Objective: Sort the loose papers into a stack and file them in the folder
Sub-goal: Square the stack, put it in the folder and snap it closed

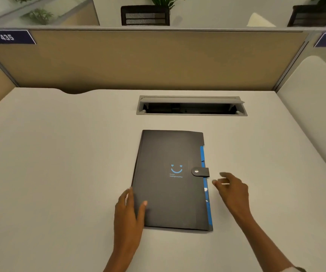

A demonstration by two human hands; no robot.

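A dark grey folder (170,185) lies closed and flat on the desk, with a blue smile printed on its cover. Its snap tab (200,171) is fastened on the right edge, where blue divider tabs stick out. My left hand (128,209) rests on the folder's lower left edge, thumb on the cover, fingers spread along the side. My right hand (231,188) hovers just right of the folder near the snap tab, fingers apart and holding nothing. No loose papers show on the desk.
The pale desk (60,173) ends at a tan cubicle partition (138,59) at the back. A grey cable hatch (191,106) stands open behind the folder. A pale cushioned seat back (315,91) stands to the right.
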